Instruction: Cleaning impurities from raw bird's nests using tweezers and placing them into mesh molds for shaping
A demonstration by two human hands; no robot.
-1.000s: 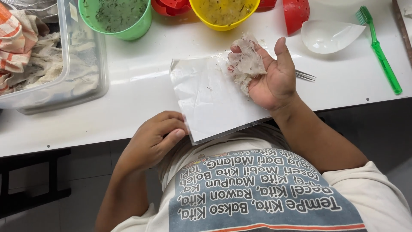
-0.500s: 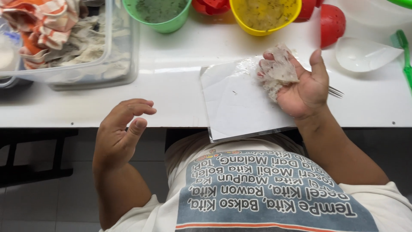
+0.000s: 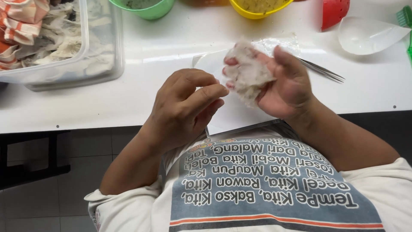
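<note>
Whitish fibrous clump (image 3: 248, 73) sits cupped in right hand (image 3: 288, 86) fingers (left hand (image 3: 186, 103) fingers pinched, just beside).

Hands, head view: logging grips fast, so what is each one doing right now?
Left hand: fingers pinched together beside the clump; whether they grip anything cannot be told.
Right hand: closed around a pale fibrous clump, held above the white sheet.

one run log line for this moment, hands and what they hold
right hand: holds pale fibrous clump | left hand: fingers pinched beside clump, nothing visible in them | under hands: white sheet on white table
</note>
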